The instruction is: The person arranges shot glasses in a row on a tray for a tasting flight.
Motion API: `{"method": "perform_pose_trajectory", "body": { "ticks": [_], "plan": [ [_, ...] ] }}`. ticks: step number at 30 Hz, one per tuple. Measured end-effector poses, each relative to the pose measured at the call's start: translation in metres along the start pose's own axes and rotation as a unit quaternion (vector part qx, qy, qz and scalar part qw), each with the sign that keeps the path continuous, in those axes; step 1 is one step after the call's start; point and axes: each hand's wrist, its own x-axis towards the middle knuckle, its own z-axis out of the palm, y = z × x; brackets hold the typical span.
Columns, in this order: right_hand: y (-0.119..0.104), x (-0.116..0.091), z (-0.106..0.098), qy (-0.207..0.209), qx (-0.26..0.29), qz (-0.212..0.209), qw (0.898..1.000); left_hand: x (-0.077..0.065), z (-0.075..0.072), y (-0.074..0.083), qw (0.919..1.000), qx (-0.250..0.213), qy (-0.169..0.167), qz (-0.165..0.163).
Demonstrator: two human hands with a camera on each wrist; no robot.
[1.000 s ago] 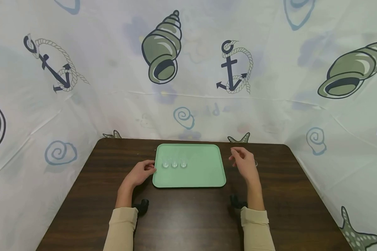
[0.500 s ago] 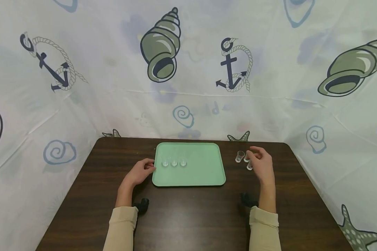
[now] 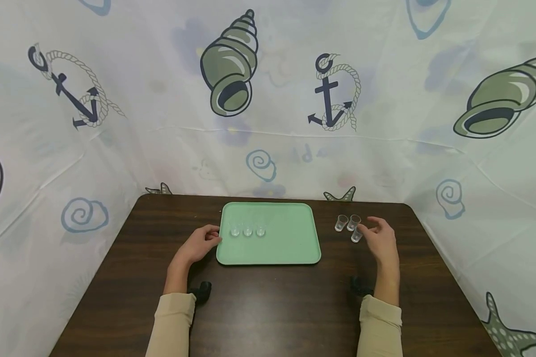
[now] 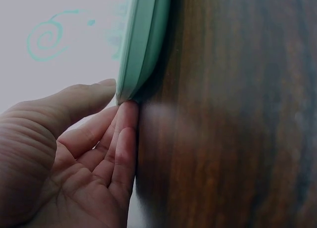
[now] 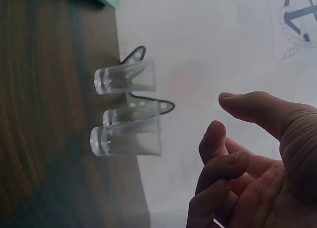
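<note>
In the head view my left hand (image 3: 201,243) is at the left edge of a pale green tray (image 3: 290,248), pinching its rim between thumb and fingers. The left wrist view has the thumb (image 4: 74,102) beside the tray rim (image 4: 143,40) and the fingertips against its underside. Three clear shot glasses (image 3: 247,231) stand in a row on the tray's left half. My right hand (image 3: 381,240) hovers beside three more shot glasses (image 3: 341,223) on the table to the tray's right. In the right wrist view its thumb and loosely bent fingers are apart from those upright glasses (image 5: 131,139), holding nothing.
A dark brown wooden table (image 3: 268,307) bears the tray and glasses. Behind and on both sides hangs a white curtain (image 3: 286,99) printed with shells, anchors and starfish, close to the table's far edge.
My right hand has moved right from beside the tray, uncovering the three glasses there, then drawn slightly lower. The left hand and the tray have stayed in place.
</note>
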Motion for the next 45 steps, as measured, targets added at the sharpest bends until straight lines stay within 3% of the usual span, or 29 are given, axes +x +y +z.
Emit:
{"method": "perform_pose_trajectory", "body": {
  "ticks": [15,23,45],
  "plan": [
    [0.021,0.015,0.011,-0.061,0.023,0.076,0.995,-0.003,0.000,0.005,1.0000,-0.004,-0.001,0.000],
    [0.027,0.019,0.016,-0.086,0.056,0.076,0.992,-0.004,-0.001,0.006,1.0000,-0.005,-0.006,-0.003],
    [0.039,0.029,0.023,-0.084,0.071,0.094,0.989,-0.003,-0.001,0.009,1.0000,-0.003,-0.003,-0.007]
  ]
}}
